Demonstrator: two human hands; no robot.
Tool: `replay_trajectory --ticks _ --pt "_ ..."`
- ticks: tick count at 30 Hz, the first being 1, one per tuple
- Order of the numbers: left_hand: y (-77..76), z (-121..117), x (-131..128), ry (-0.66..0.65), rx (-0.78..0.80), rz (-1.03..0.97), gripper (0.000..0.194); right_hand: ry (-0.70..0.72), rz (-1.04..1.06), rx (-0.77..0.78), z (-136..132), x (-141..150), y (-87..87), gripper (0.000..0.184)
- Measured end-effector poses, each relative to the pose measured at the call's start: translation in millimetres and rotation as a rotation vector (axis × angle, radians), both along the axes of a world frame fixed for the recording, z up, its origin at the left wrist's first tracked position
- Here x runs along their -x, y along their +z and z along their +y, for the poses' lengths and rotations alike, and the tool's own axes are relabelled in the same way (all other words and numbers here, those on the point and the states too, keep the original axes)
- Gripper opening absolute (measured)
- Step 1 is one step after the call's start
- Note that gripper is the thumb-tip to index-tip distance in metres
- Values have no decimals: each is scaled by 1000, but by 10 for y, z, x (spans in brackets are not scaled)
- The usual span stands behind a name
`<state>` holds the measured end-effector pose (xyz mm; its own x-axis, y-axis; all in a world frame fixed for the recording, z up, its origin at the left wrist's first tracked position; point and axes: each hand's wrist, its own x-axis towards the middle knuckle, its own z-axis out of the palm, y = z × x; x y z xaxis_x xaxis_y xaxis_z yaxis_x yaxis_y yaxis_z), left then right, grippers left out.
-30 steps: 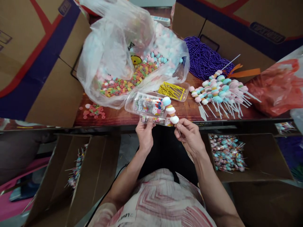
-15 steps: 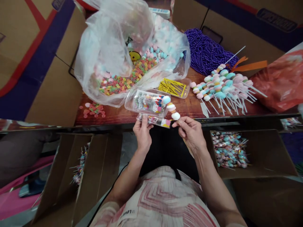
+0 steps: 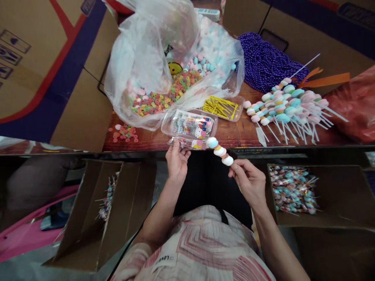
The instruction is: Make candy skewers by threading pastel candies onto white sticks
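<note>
Left hand (image 3: 177, 163) pinches a bag (image 3: 187, 143) by one end; right hand (image 3: 249, 180) pinches a candy skewer (image 3: 220, 151) by its stick, seemingly to avoid squashing it, top at the bag's other end, near the table's (image 3: 238, 137) edge.

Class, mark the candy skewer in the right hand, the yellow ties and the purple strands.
Candy skewer (image 3: 220, 151), head view: its middle candy.
Yellow ties (image 3: 220, 107), head view: the pile's middle.
Purple strands (image 3: 268, 64), head view: the heap's middle.
</note>
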<state>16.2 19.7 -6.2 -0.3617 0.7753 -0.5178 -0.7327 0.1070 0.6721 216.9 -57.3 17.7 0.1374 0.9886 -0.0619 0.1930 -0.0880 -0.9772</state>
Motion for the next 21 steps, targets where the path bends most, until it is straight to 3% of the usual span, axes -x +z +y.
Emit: replay_trajectory --ticks 12,21 --pt "-28 -6 -33 18 -25 110 51 129 -486 -310 -57 -176 36 12" --pt "-85 1 -30 -58 -121 233 44 210 -437 -209 -19 -205 7 16"
